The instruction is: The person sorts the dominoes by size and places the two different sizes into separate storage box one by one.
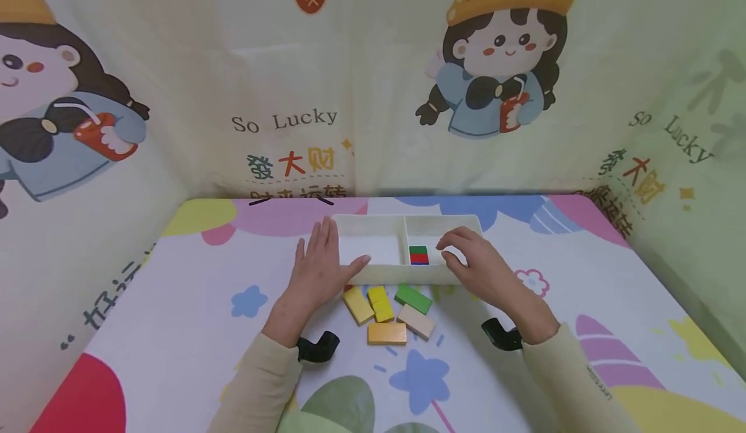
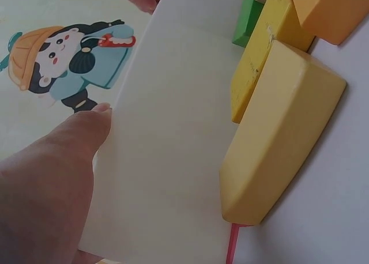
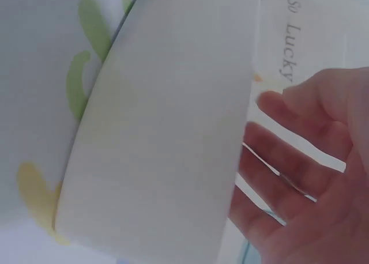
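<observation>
A white two-compartment box [image 1: 373, 275] stands on the table. My left hand [image 1: 317, 268] rests against its left end with straight fingers, the thumb over the front rim. Above the right compartment is my right hand [image 1: 480, 261], fingers loosely bent, holding nothing. Near the divider in that compartment sit a green block [image 1: 418, 250] and a red block [image 1: 419, 259], with a thin blue edge below. In front of the box lie a pale yellow block [image 2: 282, 131], a bright yellow block [image 1: 381, 304], a green block [image 1: 414, 298], a beige block [image 1: 416, 321] and an orange block [image 1: 387, 334].
A colourful printed cloth [image 1: 192, 329] covers the table. Behind and at both sides hangs a printed curtain [image 1: 384, 96]. A black wrist mount [image 1: 319, 347] shows at the left wrist and another black mount [image 1: 502, 335] at the right.
</observation>
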Tool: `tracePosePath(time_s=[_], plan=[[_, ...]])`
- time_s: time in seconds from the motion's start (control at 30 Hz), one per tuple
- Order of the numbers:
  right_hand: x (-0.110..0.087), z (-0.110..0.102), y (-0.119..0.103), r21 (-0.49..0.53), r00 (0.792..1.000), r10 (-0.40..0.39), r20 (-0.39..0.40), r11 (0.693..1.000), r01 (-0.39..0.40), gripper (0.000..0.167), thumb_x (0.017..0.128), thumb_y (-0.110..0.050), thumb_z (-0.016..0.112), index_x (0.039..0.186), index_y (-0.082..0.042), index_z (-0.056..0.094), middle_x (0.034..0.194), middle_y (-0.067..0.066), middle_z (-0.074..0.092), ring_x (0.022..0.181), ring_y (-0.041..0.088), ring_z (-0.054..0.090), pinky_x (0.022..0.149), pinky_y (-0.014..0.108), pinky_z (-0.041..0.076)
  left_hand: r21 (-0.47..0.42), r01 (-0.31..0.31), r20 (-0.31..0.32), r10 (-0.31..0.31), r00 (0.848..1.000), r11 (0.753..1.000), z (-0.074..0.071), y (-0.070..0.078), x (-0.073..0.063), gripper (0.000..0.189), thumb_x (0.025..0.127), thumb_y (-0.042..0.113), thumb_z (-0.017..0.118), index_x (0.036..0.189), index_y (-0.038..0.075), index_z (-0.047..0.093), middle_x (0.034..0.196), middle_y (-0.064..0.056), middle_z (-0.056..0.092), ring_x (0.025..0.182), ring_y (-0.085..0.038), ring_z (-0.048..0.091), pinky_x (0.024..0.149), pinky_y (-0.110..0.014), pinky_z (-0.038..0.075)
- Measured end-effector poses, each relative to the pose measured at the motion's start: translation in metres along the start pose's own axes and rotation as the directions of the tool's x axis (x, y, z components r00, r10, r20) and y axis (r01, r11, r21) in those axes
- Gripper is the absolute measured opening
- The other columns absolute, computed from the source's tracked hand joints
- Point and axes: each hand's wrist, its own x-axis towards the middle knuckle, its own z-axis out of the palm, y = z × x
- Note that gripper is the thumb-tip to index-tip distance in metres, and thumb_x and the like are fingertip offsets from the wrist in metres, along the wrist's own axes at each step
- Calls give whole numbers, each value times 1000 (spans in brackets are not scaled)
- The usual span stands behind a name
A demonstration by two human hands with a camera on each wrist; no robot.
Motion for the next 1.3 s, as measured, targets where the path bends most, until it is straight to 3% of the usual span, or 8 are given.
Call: tracePosePath(time_s=[0.2, 0.33, 0.53, 0.8, 1.3], plan=[[-15, -4, 7, -113, 991, -1, -131, 993, -14, 13, 94, -4, 62, 105, 0, 67, 118, 17, 61, 114, 37, 55, 96, 52, 48, -1, 2, 0, -2, 1000, 1000, 1, 1, 2, 104, 93, 69, 46, 159, 4, -1, 168, -12, -4, 156, -31, -3, 123, -60, 2], [-21, -2, 16, -145, 984, 51, -170, 986, -77, 27, 95, -13, 64, 114, 6, 64, 130, 25, 57, 124, 44, 48, 104, 58, 41, 0, 4, -7, -4, 1000, 1000, 1, 2, 2, 104, 93, 69, 47, 159, 4, 0, 168, -13, -3, 156, -31, -2, 123, -59, 2], [-33, 2, 30, -145, 970, 224, -96, 961, -236, 58, 101, -29, 55, 142, 10, 42, 153, 30, 32, 140, 49, 31, 113, 64, 28, -21, -5, 13, 6, 1000, 1000, 4, 5, 1, 104, 92, 69, 47, 159, 4, -1, 168, -12, -4, 156, -31, -3, 123, -59, 1], [-32, 11, 37, -185, 978, 206, -17, 961, -206, 73, 105, -41, 41, 153, 10, 19, 162, 28, 16, 146, 48, 22, 117, 61, 21, -6, -7, -9, 7, 1000, 1000, 2, 1, 0, 104, 93, 68, 48, 159, 3, 1, 168, -13, -2, 156, -32, -1, 123, -60, 3], [-19, 9, 38, -252, 958, 283, 43, 931, -264, 83, 103, -53, 37, 156, 6, 11, 165, 23, 8, 151, 43, 14, 120, 62, 13, -17, -12, -7, 12, 1000, 1000, 2, -1, 2, 104, 93, 68, 48, 159, 3, 1, 168, -14, -2, 156, -32, -1, 123, -60, 4]])
